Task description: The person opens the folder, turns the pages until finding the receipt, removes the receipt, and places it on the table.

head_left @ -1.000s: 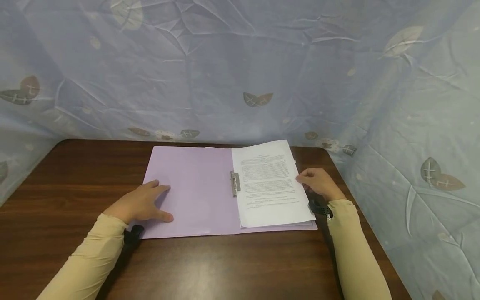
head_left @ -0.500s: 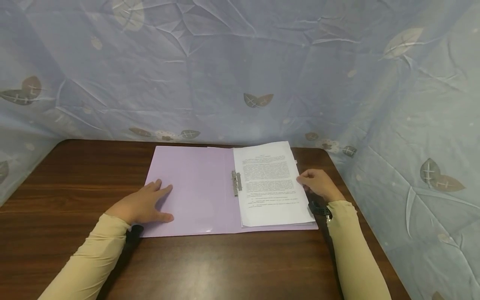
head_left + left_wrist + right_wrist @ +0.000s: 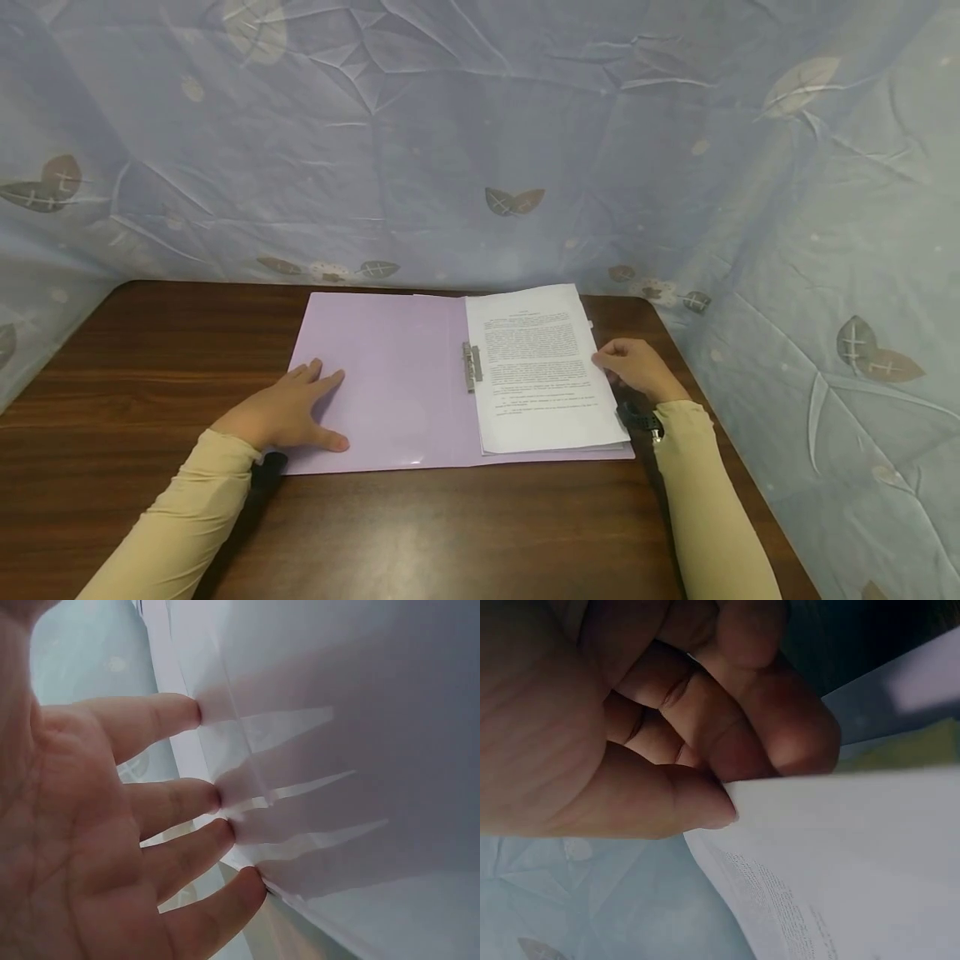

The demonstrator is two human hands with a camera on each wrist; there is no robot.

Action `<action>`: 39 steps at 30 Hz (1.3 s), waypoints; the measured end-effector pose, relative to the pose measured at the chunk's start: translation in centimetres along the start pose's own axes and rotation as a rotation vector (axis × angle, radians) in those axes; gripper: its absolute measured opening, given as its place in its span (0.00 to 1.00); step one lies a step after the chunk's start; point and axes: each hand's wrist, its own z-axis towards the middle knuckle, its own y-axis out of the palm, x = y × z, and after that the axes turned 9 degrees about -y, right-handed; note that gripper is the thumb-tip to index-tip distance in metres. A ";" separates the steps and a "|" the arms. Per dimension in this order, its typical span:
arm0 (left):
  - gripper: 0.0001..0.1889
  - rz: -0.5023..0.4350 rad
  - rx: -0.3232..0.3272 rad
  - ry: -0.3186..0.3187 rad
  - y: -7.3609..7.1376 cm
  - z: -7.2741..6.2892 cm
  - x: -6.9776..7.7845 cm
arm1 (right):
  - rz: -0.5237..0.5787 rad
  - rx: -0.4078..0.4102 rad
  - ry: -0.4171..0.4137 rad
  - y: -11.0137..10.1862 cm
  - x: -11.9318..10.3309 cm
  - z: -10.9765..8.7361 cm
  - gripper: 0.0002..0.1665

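A light purple folder [image 3: 382, 383] lies spread flat on the table, a metal clip [image 3: 472, 367] along its spine. Printed paper sheets [image 3: 551, 421] rest on its right half. My left hand [image 3: 288, 408] lies on the left cover with fingers spread; in the left wrist view the fingertips [image 3: 247, 881] touch the smooth cover surface [image 3: 390, 735]. At the right edge of the sheets, my right hand [image 3: 637, 367] pinches the paper between thumb and curled fingers. The right wrist view shows the thumb [image 3: 697, 799] on the printed face of the paper [image 3: 855, 832].
The dark brown wooden table [image 3: 420, 533] extends in front of the folder and to its left. A blue-grey leaf-patterned cloth [image 3: 420, 167] hangs behind the table and along its right side. A small white tab [image 3: 591, 324] sticks out beside the sheets.
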 end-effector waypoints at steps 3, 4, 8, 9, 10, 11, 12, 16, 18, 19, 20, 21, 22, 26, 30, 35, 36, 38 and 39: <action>0.64 0.002 0.000 -0.003 0.0 0.0 0.0 | 0.012 -0.003 -0.013 -0.2 0.0 0.1 0.20; 0.63 0.004 0.000 -0.005 0.0 0.0 0.0 | 0.015 -0.002 -0.016 -0.4 0.0 0.1 0.20; 0.63 0.016 -0.002 -0.012 -0.1 0.1 0.1 | 0.022 0.005 0.000 -0.7 0.0 0.0 0.19; 0.63 0.018 -0.002 -0.012 -0.2 0.1 0.1 | 0.026 0.005 0.002 -0.8 0.0 0.1 0.19; 0.62 0.018 -0.004 -0.016 -0.2 0.2 0.2 | 0.028 0.005 0.002 -0.9 0.0 0.1 0.19; 0.62 0.017 -0.005 -0.017 -0.3 0.2 0.3 | 0.030 0.008 0.003 -0.9 0.0 0.1 0.19; 0.62 0.017 -0.006 -0.016 -0.4 0.2 0.3 | 0.036 0.014 -0.001 -0.9 -0.1 0.2 0.19; 0.62 0.014 -0.010 -0.018 -0.7 0.2 0.5 | 0.068 0.058 -0.026 -1.1 -0.5 0.3 0.19; 0.63 0.016 -0.012 -0.019 -0.8 0.2 0.6 | 0.084 0.080 -0.037 -1.1 -0.7 0.2 0.19; 0.63 0.017 -0.012 -0.019 -0.8 0.2 0.6 | 0.088 0.088 -0.039 -1.1 -0.7 0.2 0.19; 0.63 0.018 -0.013 -0.020 -0.8 0.2 0.6 | 0.094 0.094 -0.041 -1.1 -0.8 0.2 0.19; 0.63 0.019 -0.013 -0.019 -0.8 0.2 0.6 | 0.100 0.099 -0.041 -1.1 -0.9 0.2 0.19; 0.63 0.019 -0.013 -0.018 -0.8 0.1 0.6 | 0.101 0.101 -0.040 -1.1 -0.9 0.1 0.19; 0.62 0.010 -0.014 -0.015 -0.6 0.1 0.5 | 0.096 0.082 -0.033 -1.2 -1.0 -0.1 0.19; 0.62 -0.001 -0.016 -0.016 -0.4 0.1 0.4 | 0.073 0.020 -0.053 -1.8 -1.3 -0.3 0.19; 0.63 -0.004 -0.012 -0.008 -0.3 0.2 0.3 | 0.034 -0.044 -0.098 -3.3 -2.3 -0.2 0.18; 0.63 -0.001 -0.009 -0.006 -0.3 0.2 0.3 | 0.024 -0.050 -0.108 -3.5 -2.5 -0.1 0.18; 0.63 0.005 -0.006 -0.003 -0.2 0.3 0.2 | 0.020 -0.059 -0.125 -3.9 -3.0 0.0 0.17; 0.63 0.008 -0.005 -0.001 -0.1 0.4 0.2 | 0.034 -0.064 -0.121 -4.1 -3.2 0.1 0.17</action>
